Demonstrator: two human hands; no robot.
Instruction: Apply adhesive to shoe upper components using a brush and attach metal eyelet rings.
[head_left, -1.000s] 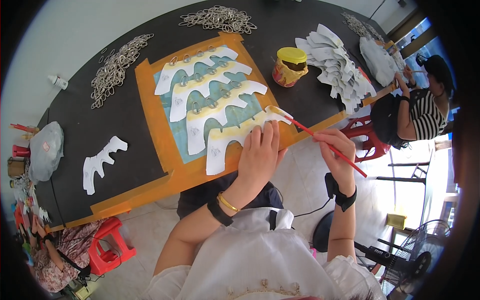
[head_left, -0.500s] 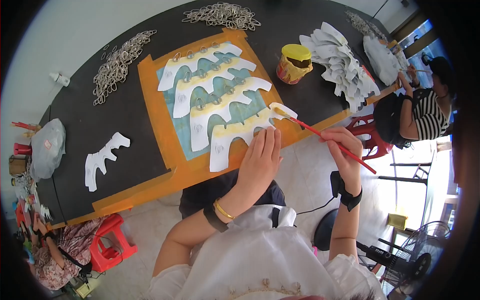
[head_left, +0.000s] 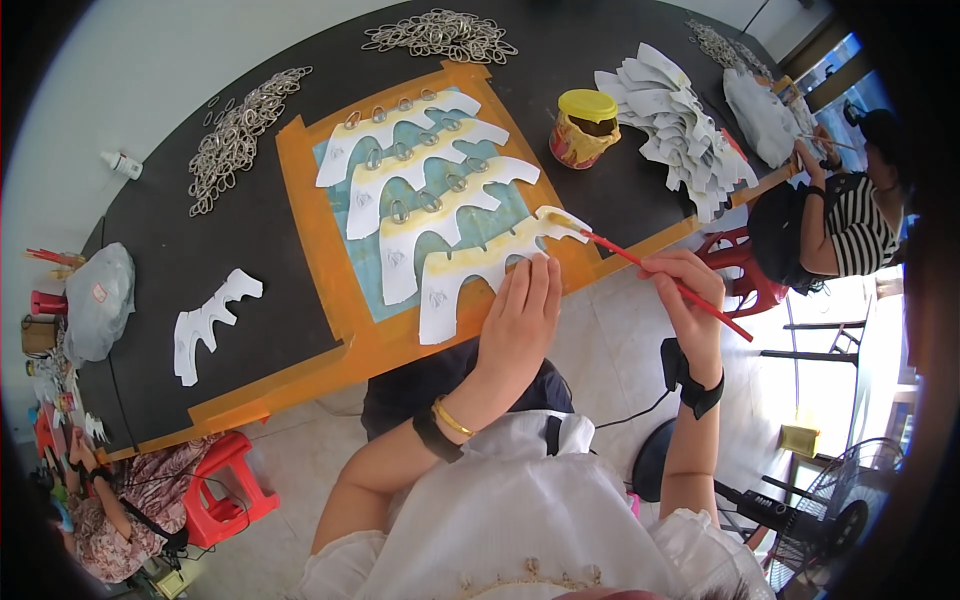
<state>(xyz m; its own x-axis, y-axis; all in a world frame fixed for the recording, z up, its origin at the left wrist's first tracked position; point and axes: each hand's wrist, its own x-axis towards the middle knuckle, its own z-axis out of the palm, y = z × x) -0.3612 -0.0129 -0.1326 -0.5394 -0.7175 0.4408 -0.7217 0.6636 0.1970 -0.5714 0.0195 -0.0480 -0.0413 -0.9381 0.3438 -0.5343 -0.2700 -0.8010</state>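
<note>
My right hand (head_left: 686, 290) is closed around a red-handled paintbrush (head_left: 622, 252). Its bristles touch the right end of the nearest white scalloped cut-out piece (head_left: 440, 312), whose upper edge carries a yellowish smear. My left hand (head_left: 520, 318) lies on that same piece, fingers stretched out together and flat, holding nothing. Beyond it, several similar white pieces (head_left: 398, 262) lie in overlapping rows, with metal oval rings (head_left: 400, 211) on their yellowish edges. The pieces rest on a blue-green sheet (head_left: 378, 300) bordered by orange tape.
To the right stand a smeared can (head_left: 578, 148) with a yellow lid and a heap of white pieces (head_left: 672, 125). Ring piles (head_left: 235, 140) lie far left and at the back. One white piece (head_left: 208, 322) lies at left. Co-workers sit at both sides; a fan (head_left: 850, 520) stands lower right.
The brush tip has shifted slightly left along the upper edge of the nearest piece. My left hand stays in place on it.
</note>
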